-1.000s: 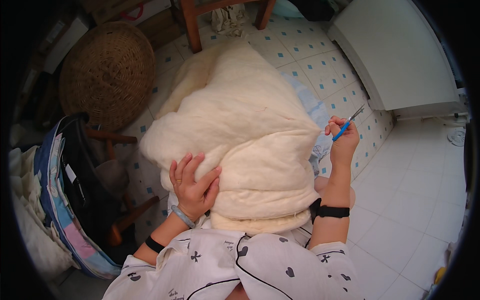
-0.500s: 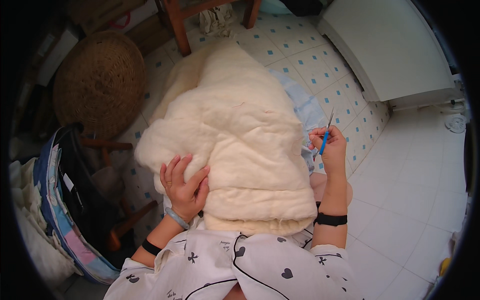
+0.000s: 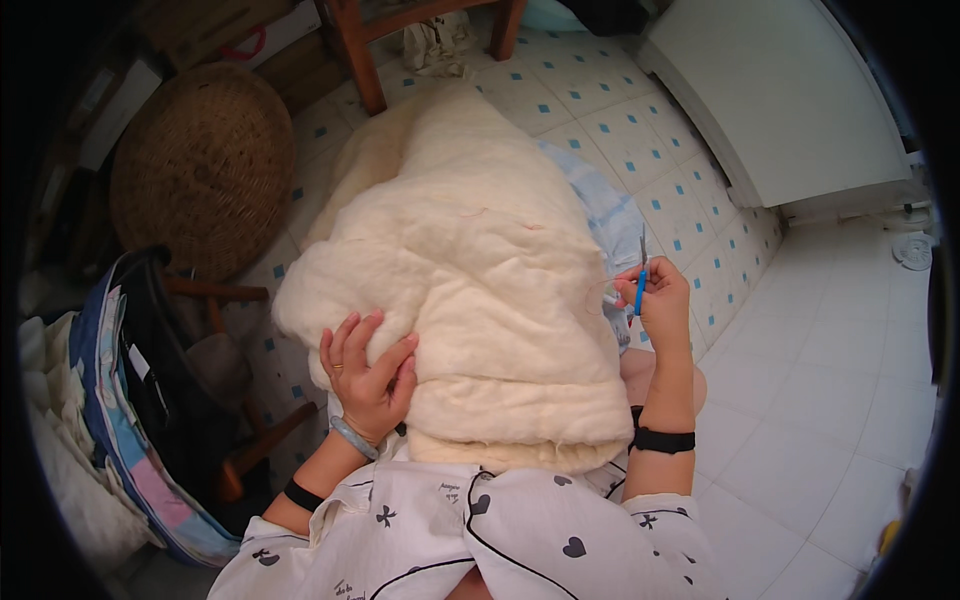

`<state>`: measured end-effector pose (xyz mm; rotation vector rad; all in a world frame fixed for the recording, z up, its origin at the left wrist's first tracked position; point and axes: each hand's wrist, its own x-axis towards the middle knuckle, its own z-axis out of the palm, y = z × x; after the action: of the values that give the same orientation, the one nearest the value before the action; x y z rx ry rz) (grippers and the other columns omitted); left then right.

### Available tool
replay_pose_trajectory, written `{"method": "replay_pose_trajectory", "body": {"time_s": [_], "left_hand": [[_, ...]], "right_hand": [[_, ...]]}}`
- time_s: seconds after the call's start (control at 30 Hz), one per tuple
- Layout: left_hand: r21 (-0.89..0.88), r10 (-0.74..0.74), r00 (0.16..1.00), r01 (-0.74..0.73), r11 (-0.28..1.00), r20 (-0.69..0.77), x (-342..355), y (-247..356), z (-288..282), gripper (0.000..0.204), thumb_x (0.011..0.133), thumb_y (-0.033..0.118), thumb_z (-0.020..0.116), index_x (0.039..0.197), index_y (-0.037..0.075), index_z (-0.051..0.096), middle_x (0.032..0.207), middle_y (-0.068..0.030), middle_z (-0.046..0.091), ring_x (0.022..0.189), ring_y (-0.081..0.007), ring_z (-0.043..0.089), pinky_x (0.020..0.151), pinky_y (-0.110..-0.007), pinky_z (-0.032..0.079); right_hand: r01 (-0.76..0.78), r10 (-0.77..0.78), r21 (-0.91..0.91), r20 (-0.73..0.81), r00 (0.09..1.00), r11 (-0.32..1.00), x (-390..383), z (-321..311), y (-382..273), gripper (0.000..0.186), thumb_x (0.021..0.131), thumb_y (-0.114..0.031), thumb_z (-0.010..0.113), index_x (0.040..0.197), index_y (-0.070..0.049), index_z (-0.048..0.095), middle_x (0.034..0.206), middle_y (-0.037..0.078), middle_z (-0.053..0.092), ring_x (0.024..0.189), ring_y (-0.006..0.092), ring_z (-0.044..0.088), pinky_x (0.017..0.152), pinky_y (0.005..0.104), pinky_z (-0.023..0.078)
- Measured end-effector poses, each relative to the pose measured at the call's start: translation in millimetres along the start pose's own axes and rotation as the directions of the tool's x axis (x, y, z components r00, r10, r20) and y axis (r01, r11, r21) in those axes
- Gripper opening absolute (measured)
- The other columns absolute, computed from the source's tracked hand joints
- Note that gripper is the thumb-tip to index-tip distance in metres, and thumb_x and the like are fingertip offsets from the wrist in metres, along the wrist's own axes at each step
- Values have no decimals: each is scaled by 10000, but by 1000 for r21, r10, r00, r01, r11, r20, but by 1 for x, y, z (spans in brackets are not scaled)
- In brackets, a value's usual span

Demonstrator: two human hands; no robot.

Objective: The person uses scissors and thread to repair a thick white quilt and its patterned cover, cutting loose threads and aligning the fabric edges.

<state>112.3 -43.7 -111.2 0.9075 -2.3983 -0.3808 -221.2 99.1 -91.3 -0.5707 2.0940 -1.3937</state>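
A thick cream-coloured cotton quilt wadding (image 3: 500,300) lies folded over my lap and spreads away across the floor. On its near left part rests my left hand (image 3: 370,375), open, fingers slightly apart and pressing into the soft fill. Just off the wadding's right edge, my right hand (image 3: 662,298) is closed around a seam ripper (image 3: 640,285) with a slim blue handle and a thin metal tip pointing up. A fine reddish thread (image 3: 610,281) shows between these fingers and the wadding. Short reddish threads (image 3: 530,227) also lie on top of the wadding.
Light blue cloth (image 3: 590,195) sticks out under the wadding's right side. A round wicker lid (image 3: 203,170) stands at the left, above a wooden stool (image 3: 220,290) and an open bag (image 3: 110,400) of fabric. Wooden furniture legs (image 3: 360,65) stand ahead; a white cabinet (image 3: 780,100) is at far right.
My right hand has turned slightly, and the seam ripper's tip has swung left to stand more upright. The reddish thread now shows beside those fingers. My left hand stays in place.
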Motion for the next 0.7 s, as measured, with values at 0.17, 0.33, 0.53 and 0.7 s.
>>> {"method": "replay_pose_trajectory", "body": {"time_s": [0.17, 0.33, 0.53, 0.7], "left_hand": [[-11, 4, 1000, -4, 1000, 1, 0, 0, 1, 243, 713, 170, 670, 947, 210, 723, 1201, -91, 560, 1198, -295, 438, 1085, -438, 163], [-14, 4, 1000, -4, 1000, -2, 0, 0, 1, 239, 711, 176, 671, 942, 214, 723, 1202, -88, 561, 1193, -291, 444, 1088, -433, 158], [-33, -13, 1000, 13, 999, -6, -1, -1, -1, 223, 716, 180, 670, 929, 215, 724, 1201, -82, 569, 1186, -284, 451, 1087, -428, 169], [-40, -10, 1000, 10, 999, -20, 1, -3, 0, 224, 712, 189, 672, 929, 215, 725, 1197, -79, 575, 1174, -278, 462, 1086, -427, 173]], "right_hand": [[278, -226, 172, -270, 936, 945, -4, -1, -49, 174, 740, 89, 670, 816, -1, 542, 804, 134, 649, 666, 133, 617, 526, 240, 524], [277, -278, 16, 50, 959, 961, 10, 68, -76, 142, 763, 63, 672, 839, 6, 567, 770, 92, 647, 630, 93, 595, 494, 214, 479], [216, -197, -109, 158, 967, 970, 36, 86, -58, 110, 787, 38, 663, 826, 11, 564, 719, 61, 630, 629, 68, 589, 459, 196, 426], [100, -69, -128, 226, 972, 987, 33, 92, -67, 113, 792, 48, 647, 796, 13, 540, 729, 71, 638, 602, 61, 574, 424, 209, 398]]}}
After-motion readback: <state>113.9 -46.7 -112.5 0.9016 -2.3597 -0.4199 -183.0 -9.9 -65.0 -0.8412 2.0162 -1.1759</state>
